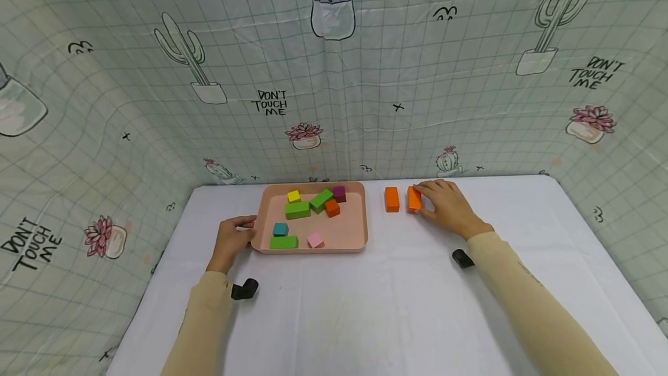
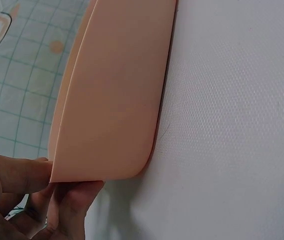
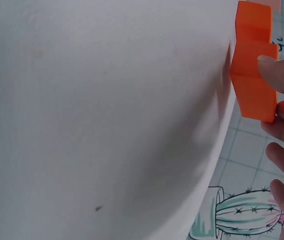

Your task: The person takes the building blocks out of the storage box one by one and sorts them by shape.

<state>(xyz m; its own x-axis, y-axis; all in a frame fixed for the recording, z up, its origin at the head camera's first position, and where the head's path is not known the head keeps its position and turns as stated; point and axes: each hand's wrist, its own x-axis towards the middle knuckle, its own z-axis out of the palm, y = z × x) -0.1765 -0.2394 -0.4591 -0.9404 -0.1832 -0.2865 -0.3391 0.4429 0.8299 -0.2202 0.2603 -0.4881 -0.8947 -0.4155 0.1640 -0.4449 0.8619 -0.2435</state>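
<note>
Tray [image 1: 344, 234], pinkish-beige, lies flat on white table [image 1: 355, 312], L of ctr. L hand [image 1: 233, 237] at its L end nr the front corner; L wrist view has fingers curled, clamped on the tray wall at the corner. R hand [image 1: 447, 206] is out to the R of the tray, w/ thumb & fingertips pinching the R orange block [image 1: 414, 200]; its other fingers are apart & off the block. Can't tell if that block is lifted or touching the tabletop. L orange block [image 1: 392, 199] stands just beside it, betw. it & the tray, w/ a small gap in the head view. In tray, back row approx.: yellow cube [image 1: 294, 196] just behind a green block [image 1: 297, 210], then an angled green block [image 1: 321, 201], purple cube [image 1: 339, 194] & orange-red cube [image 1: 331, 208] bunched to the R. Front: teal cube [image 1: 280, 229] just behind the front green block [image 1: 283, 242], pink cube [image 1: 315, 240] off to their R, set at an angle. Behind all: grid-print cloth [image 1: 365, 86] w/ cacti & "DON'T TOUCH ME". Both sleeves [image 1: 527, 295] beige.
</note>
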